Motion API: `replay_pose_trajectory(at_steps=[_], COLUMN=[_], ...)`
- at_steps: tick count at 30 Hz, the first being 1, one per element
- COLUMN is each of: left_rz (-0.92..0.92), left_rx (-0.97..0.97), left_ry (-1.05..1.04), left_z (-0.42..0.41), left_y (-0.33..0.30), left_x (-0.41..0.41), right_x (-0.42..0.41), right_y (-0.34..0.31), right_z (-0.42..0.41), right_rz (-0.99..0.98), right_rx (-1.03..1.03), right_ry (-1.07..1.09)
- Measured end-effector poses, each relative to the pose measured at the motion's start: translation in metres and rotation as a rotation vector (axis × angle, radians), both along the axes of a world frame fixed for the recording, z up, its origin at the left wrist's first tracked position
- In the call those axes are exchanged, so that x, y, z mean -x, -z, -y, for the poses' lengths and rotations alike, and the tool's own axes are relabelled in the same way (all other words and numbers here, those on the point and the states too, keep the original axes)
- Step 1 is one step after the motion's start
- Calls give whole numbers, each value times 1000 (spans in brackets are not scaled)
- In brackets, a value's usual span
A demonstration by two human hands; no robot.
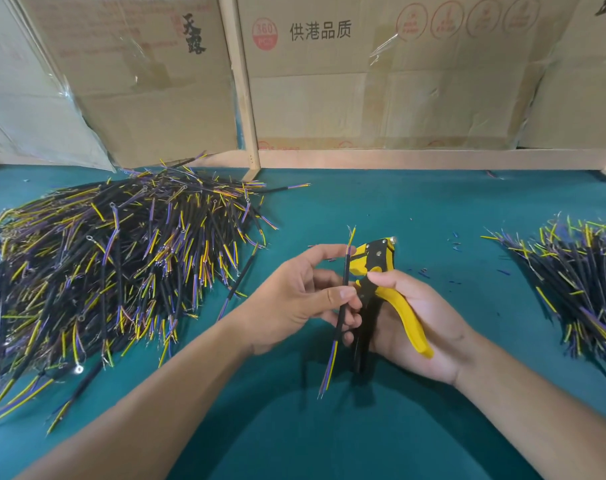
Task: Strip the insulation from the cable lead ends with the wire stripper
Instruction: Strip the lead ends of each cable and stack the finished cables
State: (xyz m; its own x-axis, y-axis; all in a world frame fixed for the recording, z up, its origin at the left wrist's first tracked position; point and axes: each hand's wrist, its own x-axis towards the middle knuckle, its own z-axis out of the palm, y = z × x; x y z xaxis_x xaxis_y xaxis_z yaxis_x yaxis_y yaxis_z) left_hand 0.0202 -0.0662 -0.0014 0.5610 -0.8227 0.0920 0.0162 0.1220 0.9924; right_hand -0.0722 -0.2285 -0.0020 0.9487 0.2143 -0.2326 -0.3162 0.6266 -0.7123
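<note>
Fingers: those of the left hand (296, 292) curl round a single cable (343, 299), thumb (343, 294) pinching its black jacket mid-length; the right hand (415, 320) wraps the handles of the wire stripper (377, 271), index finger lying across the tool's neck.
Cable position: held nearly upright between the two hands, above the green mat (381, 209), just left of the stripper's head and apparently touching it.
Upper lead ends: fan out above the left fingertips, yellow with fine bare strands showing, so this end looks already stripped, though I judge that only from the frayed tips.
Lower lead ends: yellow and purple leads hang below the hand; whether their tips are bare is too small to tell.
Stripper jaws: the head sits beside the cable and not around any lead; I cannot tell how wide it stands.
Progress: the large pile (114, 268) on the left far outweighs the smaller pile (578, 282) on the right, so most of the job appears left, if the right one is the finished stock.
Scraps: short blue and dark insulation bits (455, 245) dot the mat near the tool.
Cable material: smooth black sheath, thin and flexible, with slim glossy coloured cores.
Tool material: black metal body, yellow moulded grips, a small metal knob at the tip.
Mat: flat, matt teal surface.
Backdrop: creased cardboard sheets (363, 81) with tape, in a pale wooden frame (246, 98).
</note>
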Motion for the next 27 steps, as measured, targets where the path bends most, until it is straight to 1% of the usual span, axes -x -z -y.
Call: replay_pose_trajectory(at_steps=[14,20,27], left_rz=[11,20,-17], left_rx=[-1,-17,32], left_ry=[-12,-58,-85], left_z=[-1,-1,-2], left_y=[-2,-3,-7], left_x=[1,1,1], right_x=[-1,0,0], right_y=[2,4,1], right_z=[1,3,1], right_rz=[-26,-11,-49], right_rx=[4,19,-2], right_ry=[12,3,22])
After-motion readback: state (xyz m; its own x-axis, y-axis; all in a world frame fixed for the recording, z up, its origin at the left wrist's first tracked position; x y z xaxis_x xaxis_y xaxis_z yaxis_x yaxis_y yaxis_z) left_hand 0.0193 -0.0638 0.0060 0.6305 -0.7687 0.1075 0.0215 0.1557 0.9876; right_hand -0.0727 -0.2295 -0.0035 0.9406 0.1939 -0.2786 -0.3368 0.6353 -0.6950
